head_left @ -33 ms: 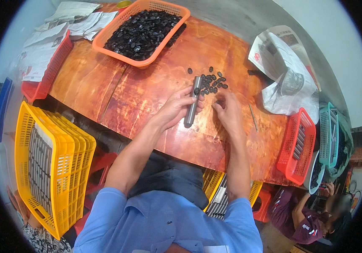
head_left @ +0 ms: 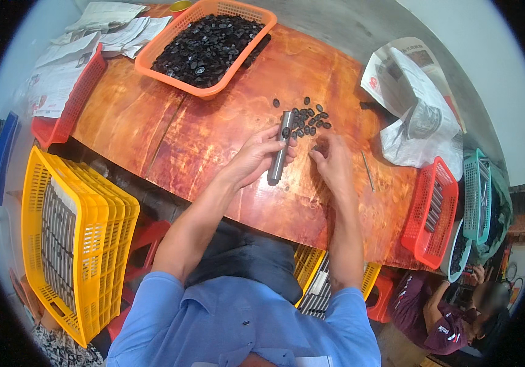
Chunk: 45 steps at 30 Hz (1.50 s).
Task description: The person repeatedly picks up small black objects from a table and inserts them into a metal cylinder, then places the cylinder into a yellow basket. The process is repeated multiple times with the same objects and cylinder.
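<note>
My left hand (head_left: 258, 157) is closed round a grey metal tube (head_left: 279, 153) with a shiny surface, tilted slightly over the table. A black oval piece (head_left: 285, 133) sits at the tube's side near its upper end, by my thumb. Just to the right, my right hand (head_left: 334, 164) is curled with thumb and fingers together; something dark shows at the fingertips, too small to make out. Beyond both hands lies a loose group of small black oval pieces (head_left: 306, 120), with one piece (head_left: 276, 103) apart on the left.
An orange basket (head_left: 146, 67) full of black pieces stands at the far left of the wooden table (head_left: 213, 128). A thin metal rod (head_left: 367, 171) lies right of my hand. Newspaper (head_left: 418, 116), a red basket (head_left: 421, 241) of tubes and stacked yellow crates (head_left: 106, 257) surround me. A person (head_left: 424, 312) sits lower right.
</note>
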{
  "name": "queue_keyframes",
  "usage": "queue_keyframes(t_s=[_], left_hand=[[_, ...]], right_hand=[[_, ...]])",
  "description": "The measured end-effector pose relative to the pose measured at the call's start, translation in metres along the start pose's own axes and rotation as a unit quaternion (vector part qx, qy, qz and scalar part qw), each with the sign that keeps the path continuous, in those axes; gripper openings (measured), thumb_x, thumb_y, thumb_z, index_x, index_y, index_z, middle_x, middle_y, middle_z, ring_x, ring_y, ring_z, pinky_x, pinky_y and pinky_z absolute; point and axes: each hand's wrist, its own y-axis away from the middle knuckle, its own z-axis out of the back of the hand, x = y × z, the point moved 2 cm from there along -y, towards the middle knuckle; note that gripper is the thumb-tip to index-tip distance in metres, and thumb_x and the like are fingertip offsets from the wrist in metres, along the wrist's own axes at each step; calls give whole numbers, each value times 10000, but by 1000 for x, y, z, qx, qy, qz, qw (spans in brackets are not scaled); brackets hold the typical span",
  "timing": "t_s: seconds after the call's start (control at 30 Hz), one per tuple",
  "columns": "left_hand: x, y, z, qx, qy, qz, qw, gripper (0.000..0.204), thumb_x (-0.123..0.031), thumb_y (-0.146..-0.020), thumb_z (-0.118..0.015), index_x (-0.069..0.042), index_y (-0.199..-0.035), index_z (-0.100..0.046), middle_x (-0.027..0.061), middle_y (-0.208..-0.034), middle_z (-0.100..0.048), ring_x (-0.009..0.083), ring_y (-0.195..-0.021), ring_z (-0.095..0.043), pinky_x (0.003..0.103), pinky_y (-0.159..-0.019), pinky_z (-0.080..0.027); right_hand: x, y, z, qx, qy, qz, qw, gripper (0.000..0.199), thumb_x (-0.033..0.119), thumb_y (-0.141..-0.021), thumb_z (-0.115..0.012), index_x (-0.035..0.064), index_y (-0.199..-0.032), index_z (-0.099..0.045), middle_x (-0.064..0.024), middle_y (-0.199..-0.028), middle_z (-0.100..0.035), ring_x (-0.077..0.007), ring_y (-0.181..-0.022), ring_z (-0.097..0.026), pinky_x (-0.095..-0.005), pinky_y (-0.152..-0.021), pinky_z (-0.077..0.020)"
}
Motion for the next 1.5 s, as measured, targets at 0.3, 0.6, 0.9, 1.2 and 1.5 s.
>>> queue_keyframes(t_s=[0.3,0.6,0.9,1.2,1.5], left_hand=[[5,-1,1,21,-13,1,1000,497,-120,-1025,-646,17,-1469,-472,142,-1238,-663,245,-1064,-701,378,-946,-599],[8,1,-4,63,-39,-9,997,588,-56,-1025,-603,22,-1567,-389,83,-1391,-594,176,-1257,-607,348,-1100,-496],[4,4,-15,44,-49,-17,998,555,-20,-1041,-528,2,-1576,-379,76,-1292,-612,173,-1135,-664,350,-1022,-568],[7,5,-11,18,-60,-26,998,384,-252,-1115,-528,-20,-1420,-539,47,-1106,-660,121,-919,-672,269,-784,-573],[3,9,-9,5,-98,10,995,364,-366,-1096,-513,-22,-1101,-631,68,-805,-653,130,-569,-609,248,-475,-482]], right_hand=[[25,1,13,-19,-30,50,998,263,77,-814,-801,16,-1049,-701,-190,-1032,-684,-376,-963,-690,-438,-811,-552],[54,5,-3,-94,26,255,962,264,78,-823,-788,44,-1075,-715,-132,-1016,-686,-331,-885,-693,-416,-752,-557],[53,9,-5,-110,69,273,953,248,88,-846,-772,74,-1088,-719,-110,-987,-687,-307,-845,-689,-418,-729,-553],[56,13,-11,-137,56,290,946,284,107,-838,-796,86,-1115,-742,-95,-992,-687,-238,-729,-671,-358,-666,-543],[36,8,-21,-18,-422,0,906,360,93,-946,-744,4,-1289,-679,-90,-1089,-686,-157,-873,-676,-292,-750,-552]])
